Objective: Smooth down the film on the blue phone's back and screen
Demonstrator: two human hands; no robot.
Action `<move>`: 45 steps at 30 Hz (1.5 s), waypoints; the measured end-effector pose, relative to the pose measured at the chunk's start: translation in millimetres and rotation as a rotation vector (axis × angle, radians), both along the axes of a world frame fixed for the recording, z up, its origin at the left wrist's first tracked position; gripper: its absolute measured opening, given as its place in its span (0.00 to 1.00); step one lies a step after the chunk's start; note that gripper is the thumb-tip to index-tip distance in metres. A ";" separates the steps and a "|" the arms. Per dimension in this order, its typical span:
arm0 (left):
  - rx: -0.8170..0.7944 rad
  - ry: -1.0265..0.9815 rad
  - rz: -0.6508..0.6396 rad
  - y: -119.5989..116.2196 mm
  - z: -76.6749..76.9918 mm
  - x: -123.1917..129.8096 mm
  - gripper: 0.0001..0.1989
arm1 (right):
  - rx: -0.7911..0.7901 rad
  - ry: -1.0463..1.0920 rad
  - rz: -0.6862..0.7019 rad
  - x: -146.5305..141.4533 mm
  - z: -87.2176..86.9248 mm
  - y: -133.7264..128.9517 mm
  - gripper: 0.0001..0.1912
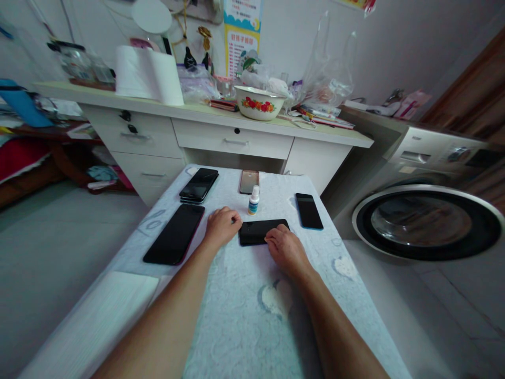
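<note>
A black phone (254, 231) lies crosswise on the cloth-covered table between my hands. My right hand (284, 250) is closed over its right part, fingertips together on the near edge. Just left of the phone, my left hand (221, 227) is curled closed, with a small dark spot showing at the fingertips; what it holds I cannot make out. Beyond the phone stands a small white spray bottle (253, 201) with a blue and yellow label. A large black tablet (174, 235) lies to the left of my left hand.
Stacked phones (199, 184) lie at the table's far left, a phone case (249, 181) at its far edge, and another dark phone (309, 211) to the right. Behind is a desk (232, 138) bearing an enamel bowl (258, 103) and paper roll (148, 73). A washing machine (426, 173) stands right.
</note>
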State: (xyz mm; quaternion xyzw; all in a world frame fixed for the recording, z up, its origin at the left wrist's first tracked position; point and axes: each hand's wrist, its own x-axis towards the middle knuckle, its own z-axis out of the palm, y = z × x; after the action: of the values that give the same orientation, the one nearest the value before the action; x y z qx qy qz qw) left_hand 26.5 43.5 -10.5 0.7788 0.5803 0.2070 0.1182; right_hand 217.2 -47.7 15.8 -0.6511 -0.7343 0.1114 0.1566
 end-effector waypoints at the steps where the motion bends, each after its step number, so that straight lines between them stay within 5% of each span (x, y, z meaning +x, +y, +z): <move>1: -0.002 0.001 0.001 0.0 0.1 0.0 0.09 | -0.003 -0.006 -0.008 0.9 0.2 0.2 0.09; 18: 0.014 0.009 0.000 1.3 -3.4 -0.5 0.09 | -0.001 -0.052 -0.121 9.2 1.7 2.8 0.08; 38: 0.022 0.019 0.019 0.3 -3.4 0.7 0.09 | 0.085 -0.048 0.075 -41.3 -8.2 -1.9 0.10; 45: 0.015 0.008 0.021 0.2 -3.7 0.6 0.09 | 0.060 0.000 0.126 -37.0 -6.2 -2.8 0.09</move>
State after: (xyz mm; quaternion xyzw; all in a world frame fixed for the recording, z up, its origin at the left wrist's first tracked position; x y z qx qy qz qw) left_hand 27.2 43.7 -14.2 0.7745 0.5872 0.2094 0.1077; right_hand 180.2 -50.5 9.6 -0.5986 -0.7768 0.0989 0.1687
